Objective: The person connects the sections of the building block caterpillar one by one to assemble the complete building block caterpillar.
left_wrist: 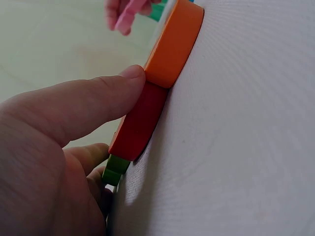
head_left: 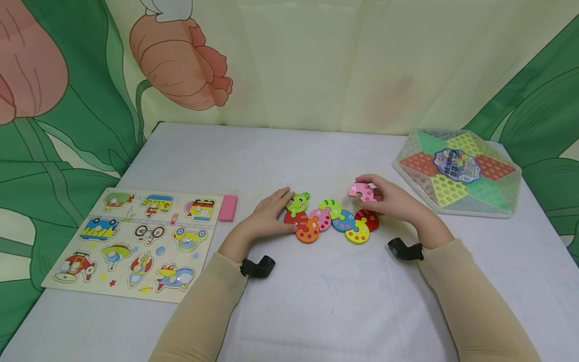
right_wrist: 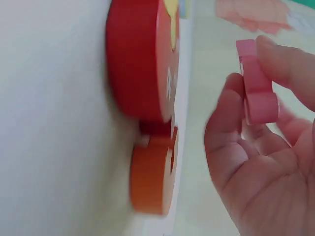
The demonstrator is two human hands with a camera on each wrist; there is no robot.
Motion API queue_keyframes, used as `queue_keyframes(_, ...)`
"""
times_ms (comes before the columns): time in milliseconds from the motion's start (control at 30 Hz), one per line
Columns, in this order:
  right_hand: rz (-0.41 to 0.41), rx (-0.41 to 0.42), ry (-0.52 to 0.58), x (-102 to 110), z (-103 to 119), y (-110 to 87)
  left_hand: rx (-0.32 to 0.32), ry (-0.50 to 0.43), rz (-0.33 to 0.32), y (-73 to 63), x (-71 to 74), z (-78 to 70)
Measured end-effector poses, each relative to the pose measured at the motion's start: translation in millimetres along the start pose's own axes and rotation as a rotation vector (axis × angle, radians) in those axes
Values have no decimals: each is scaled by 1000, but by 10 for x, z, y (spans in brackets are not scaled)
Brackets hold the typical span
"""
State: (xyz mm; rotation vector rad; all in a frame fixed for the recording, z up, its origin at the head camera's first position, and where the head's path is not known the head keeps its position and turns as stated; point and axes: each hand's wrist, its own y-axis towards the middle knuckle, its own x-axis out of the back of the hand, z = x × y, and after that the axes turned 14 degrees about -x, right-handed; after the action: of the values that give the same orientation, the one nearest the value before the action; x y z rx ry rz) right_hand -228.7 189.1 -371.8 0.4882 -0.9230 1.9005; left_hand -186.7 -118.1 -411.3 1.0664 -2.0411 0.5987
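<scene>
A caterpillar number puzzle lies on the white cloth, its green smiling head (head_left: 297, 204) at the left end. Beside the head my left hand (head_left: 268, 213) rests with fingers extended; its thumb touches the red piece (left_wrist: 142, 120), near the orange piece (left_wrist: 174, 44) marked 3. Further along are pink, green and blue pieces, then a yellow piece (head_left: 358, 231) and a red piece (head_left: 367, 219) marked 8. My right hand (head_left: 391, 201) pinches a pink curved piece (right_wrist: 258, 83) between thumb and fingers, raised above the cloth. An orange piece (right_wrist: 150, 177) lies beyond the red one, mostly hidden by this hand in the head view.
On the left lies a vehicle puzzle board (head_left: 126, 241), with a pink block (head_left: 228, 208) at its upper right corner. A clear-lidded hexagonal box (head_left: 459, 171) stands at the back right. Printed curtain (head_left: 307, 65) hangs behind the table.
</scene>
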Motion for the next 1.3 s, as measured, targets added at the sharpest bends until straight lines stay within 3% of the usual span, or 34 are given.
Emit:
queue_keyframes(233,-11,33,62,62,-232,-202,8,-4,-2,9,-6,0)
queue_keyframes(567,58,-36,76,119,-371,-329,19,-8,2,10,-17,5)
queue_keyframes(733,69,-40,58,127,-378,-341,23,-11,0,13,-15,3)
queue_keyframes(1133,2,-33,-8,45,-399,-260,19,-14,3,5,-5,-20)
queue_keyframes(1300,-30,5,-3,11,-436,-200,16,-12,4,4,1,-20)
